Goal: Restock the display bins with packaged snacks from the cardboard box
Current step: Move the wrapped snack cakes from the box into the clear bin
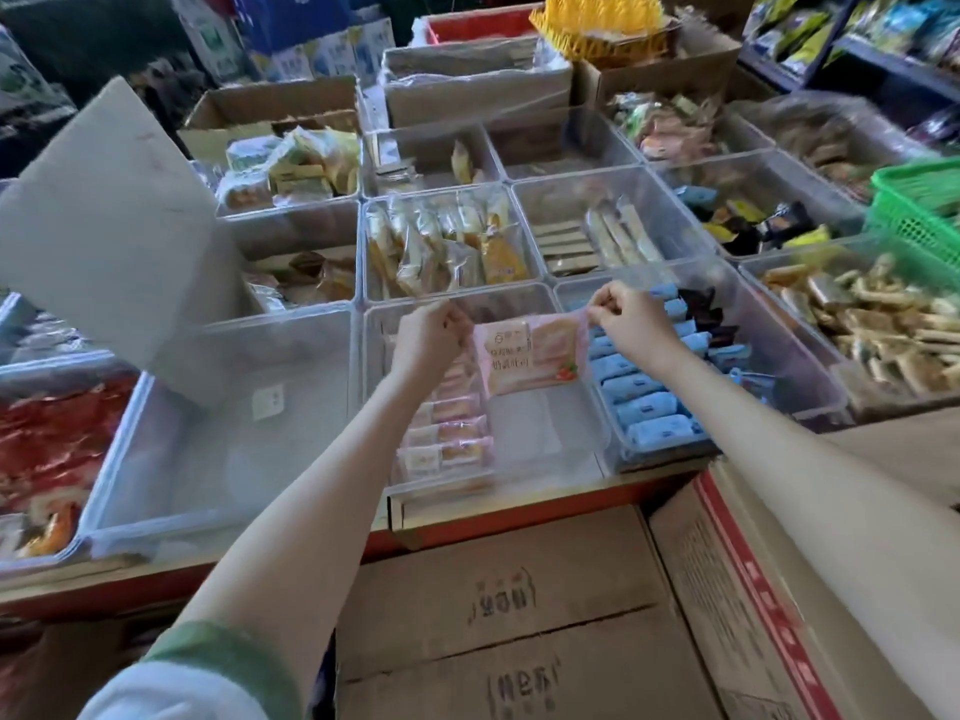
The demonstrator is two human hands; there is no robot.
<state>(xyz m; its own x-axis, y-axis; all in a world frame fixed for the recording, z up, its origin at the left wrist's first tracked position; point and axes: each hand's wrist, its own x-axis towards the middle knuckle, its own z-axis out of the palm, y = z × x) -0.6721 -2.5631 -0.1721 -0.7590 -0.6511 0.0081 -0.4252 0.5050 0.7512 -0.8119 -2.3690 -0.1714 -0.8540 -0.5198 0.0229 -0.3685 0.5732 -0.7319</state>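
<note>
- Your left sleeve (182,691): white, soft fabric, only its end in view.
- Green cuff (234,644): wide band closing that sleeve.
- Your left forearm (311,511): bare from cuff to left grip (428,337).
- Your right forearm (779,449): bare all the way to the frame edge; right grip (631,314) bare too.

Red-edged display counter (519,516), dark metal shelving (878,57) at upper right, blue-and-white cartons (332,52) stacked behind, dim back area

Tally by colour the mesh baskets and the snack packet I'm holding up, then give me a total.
Green mesh basket: 1
Yellow mesh basket: 1
Pink packet, pinched by left hand and right hand: 1
Total: 3
</note>
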